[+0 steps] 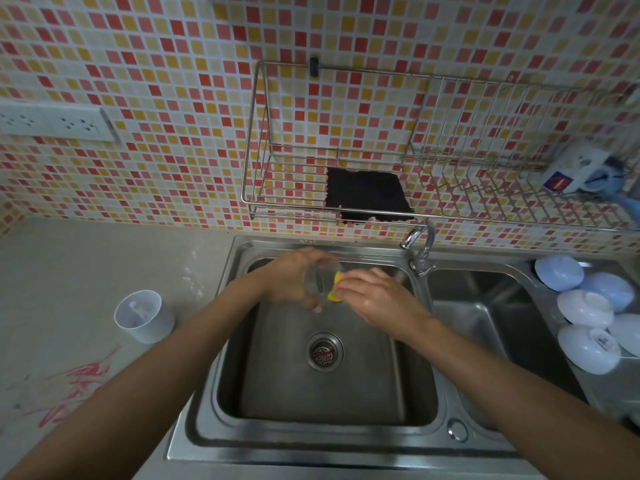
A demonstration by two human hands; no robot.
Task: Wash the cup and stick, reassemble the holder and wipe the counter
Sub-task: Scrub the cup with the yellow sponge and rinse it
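From the head camera, the left hand is wrapped around a clear cup over the sink. The right hand pinches a yellow sponge at the cup's rim. The cup looks slippery and could drop into the sink. The white holder waits on the counter, near red marks.

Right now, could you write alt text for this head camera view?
Over a steel sink, the left hand holds a clear cup while the right hand scrubs it with a yellow sponge. A white holder stands on the counter.
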